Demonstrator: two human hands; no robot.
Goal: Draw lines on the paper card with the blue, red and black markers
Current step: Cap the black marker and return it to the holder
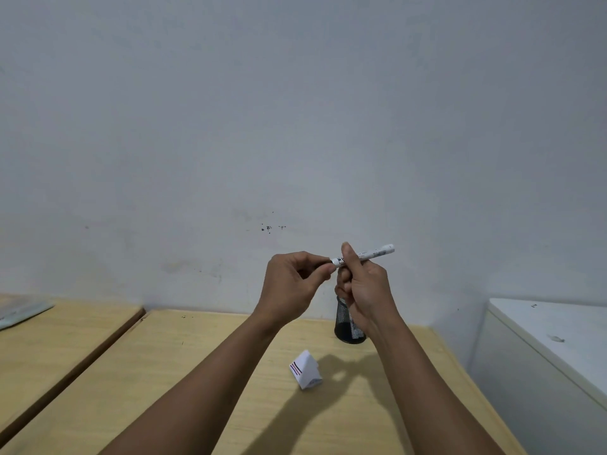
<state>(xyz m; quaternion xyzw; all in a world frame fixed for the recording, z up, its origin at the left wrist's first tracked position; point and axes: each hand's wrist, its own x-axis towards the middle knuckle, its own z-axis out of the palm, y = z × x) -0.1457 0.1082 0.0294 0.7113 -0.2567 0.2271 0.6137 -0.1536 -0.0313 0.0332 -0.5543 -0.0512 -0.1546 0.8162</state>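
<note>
I hold a white marker (pixel 372 253) level in the air, in front of the wall. My right hand (pixel 363 290) grips its barrel near the middle. My left hand (pixel 297 284) pinches its left end, where the cap is hidden by my fingers, so I cannot tell the marker's colour. Below on the wooden table (pixel 197 372) stands a folded white paper card (pixel 306 369) with short blue, red and dark lines on its left face. A black mesh pen holder (pixel 348 326) stands behind it, partly hidden by my right wrist.
A second wooden table (pixel 59 333) adjoins on the left across a dark gap, with a pale flat object (pixel 19 310) at its far corner. A white cabinet (pixel 551 349) stands to the right. A plain wall runs close behind the tables.
</note>
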